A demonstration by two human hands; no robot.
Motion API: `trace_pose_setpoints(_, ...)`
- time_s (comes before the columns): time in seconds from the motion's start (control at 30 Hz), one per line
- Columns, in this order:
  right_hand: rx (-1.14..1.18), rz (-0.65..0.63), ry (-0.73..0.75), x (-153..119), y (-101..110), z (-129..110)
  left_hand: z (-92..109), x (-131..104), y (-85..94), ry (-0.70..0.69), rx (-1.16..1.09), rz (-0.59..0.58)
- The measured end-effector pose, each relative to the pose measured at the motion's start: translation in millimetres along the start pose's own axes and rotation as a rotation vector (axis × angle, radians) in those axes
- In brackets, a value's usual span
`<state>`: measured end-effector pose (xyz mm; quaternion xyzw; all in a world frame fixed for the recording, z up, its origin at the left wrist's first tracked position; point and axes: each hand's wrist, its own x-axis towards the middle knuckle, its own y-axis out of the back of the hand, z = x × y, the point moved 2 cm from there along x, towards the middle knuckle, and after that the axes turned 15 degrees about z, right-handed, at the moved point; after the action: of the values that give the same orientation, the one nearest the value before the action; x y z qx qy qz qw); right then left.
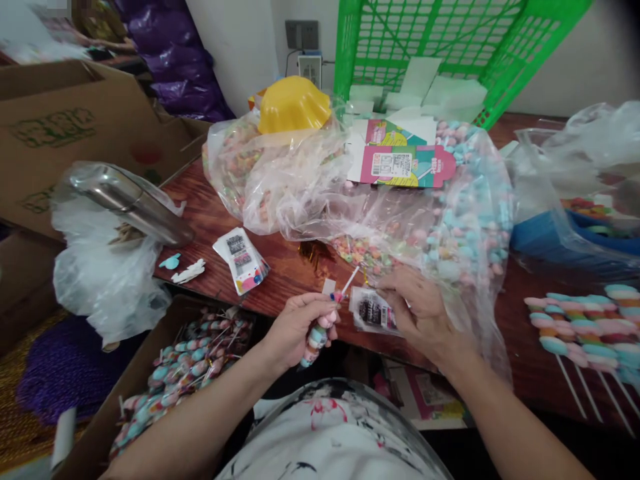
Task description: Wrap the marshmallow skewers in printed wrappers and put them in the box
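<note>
My left hand (303, 327) is closed round a wrapped skewer of pink, blue and orange candy (316, 340), whose white stick points up and to the right. The wrapper is gathered at the base of the stick. My right hand (413, 307) has its thumb and fingers pinched together at a thin gold tie (366, 277), just right of the stick. Below the right fingers lies a stack of clear printed bags (370, 310) on the wooden table (290, 267). Another stack of printed cards (243, 260) rests to the left.
A carton of wrapped skewers (185, 367) stands below left. Bulk candy bags (465, 213) and a green crate (450, 33) are behind. Unwrapped skewers (585, 327) lie right, near a blue bin (565, 247). A steel flask (135, 203) leans left. Someone's hand shows far back left.
</note>
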<state>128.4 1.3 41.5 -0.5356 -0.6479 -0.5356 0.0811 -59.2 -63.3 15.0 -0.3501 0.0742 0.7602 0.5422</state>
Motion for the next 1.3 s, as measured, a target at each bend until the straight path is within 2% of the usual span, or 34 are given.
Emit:
trace_pose_setpoints(0.07, 0.172, 0.062, 0.008, -2.5, 0.8, -20.8, -2.4, -0.8, -9.5, -0.013, 0.025, -0.02)
trace_pose_setpoints(0.17, 0.189, 0.07, -0.003, -8.8, -7.2, -37.8, -3.9, -5.7, -21.4, -0.024, 0.064, -0.033)
trace_pose_setpoints(0.4, 0.203, 0.099, -0.071, -14.7, -16.1, -30.7, -6.8, -13.6, -23.9, -0.145, 0.09, -0.032)
trace_pose_setpoints(0.57, 0.218, 0.102, -0.106, -18.6, -20.2, -34.9, -6.4, -9.3, -18.1, -0.138, 0.052, 0.022)
trace_pose_setpoints(0.67, 0.255, 0.204, -0.274, -26.8, -23.0, -38.7, -4.7, -7.7, -13.6, -0.115, 0.075, 0.036)
trace_pose_setpoints(0.8, 0.423, 0.314, -0.647, -40.3, -29.2, -44.1, -5.6, -5.2, -9.8, -0.143, 0.087, 0.008)
trace_pose_setpoints(0.9, 0.615, 0.212, -0.882, -44.3, -33.5, -41.9, -5.3, -4.3, -12.2, -0.219, 0.108, -0.044)
trace_pose_setpoints(1.0, 0.829, 0.0, -0.985, -42.7, -29.6, -30.4, -2.1, -6.9, -18.0, -0.214, 0.119, -0.113)
trace_pose_setpoints(1.07, 0.873, -0.176, -0.899, -39.0, -19.8, -23.5, -1.1, -9.8, -22.0, -0.109, 0.138, -0.198)
trace_pose_setpoints(1.1, 0.834, -0.251, -0.787, -36.2, -12.6, -22.2, -1.6, -11.2, -23.6, -0.032, 0.16, -0.251)
trace_pose_setpoints(1.17, 0.67, -0.317, -0.421, -29.0, 5.3, -26.7, -4.5, -13.5, -25.3, 0.136, 0.224, -0.364)
trace_pose_setpoints(1.23, 0.462, -0.302, 0.016, -23.2, 24.2, -40.1, -8.4, -15.2, -25.6, 0.287, 0.304, -0.479)
trace_pose_setpoints(1.3, 0.295, -0.265, 0.339, -21.3, 39.7, -55.5, -11.1, -16.7, -25.9, 0.402, 0.372, -0.584)
